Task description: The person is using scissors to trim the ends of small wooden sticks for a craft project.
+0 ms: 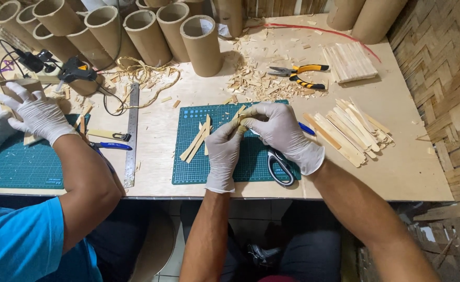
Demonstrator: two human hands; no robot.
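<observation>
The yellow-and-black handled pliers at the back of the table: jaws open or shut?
Shut. The yellow-and-black handled pliers lie flat on the plywood table beside wood scraps; their jaws meet in one point, though the handles spread apart.

Thin bamboo strip (239, 116): pale tan, flat, narrow, short. Held up off the green cutting mat (188, 175), tilted, top end toward 1 o'clock. Mostly hidden btwn the gloved fingers of both hands; only the upper end shows. Pinched at center of view, w/ left hand (222, 154) at 7 o'clock of it, right hand (285, 133) at 4 o'clock.
</observation>
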